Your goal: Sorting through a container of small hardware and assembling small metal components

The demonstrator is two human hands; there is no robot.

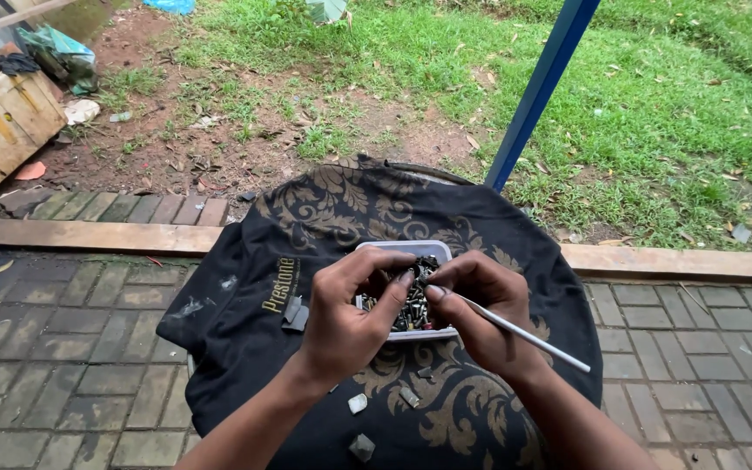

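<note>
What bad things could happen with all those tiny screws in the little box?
The white box of screws sits on a loose black cloth, so a tug might tip it and spill them onto the bricks. The left hand and right hand pinch small bits right above it; one could slip and roll away. The thin rod in the right hand sticks out and might knock the small pieces lying loose on the cloth.

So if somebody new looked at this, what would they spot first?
Probably the two hands in the middle: the left hand and right hand meet over a small white tray full of dark screws, and the right one holds a thin white stick. Under them lies a black cloth with gold swirls, spread over a round surface. A blue pole slants up across the grass behind.
</note>
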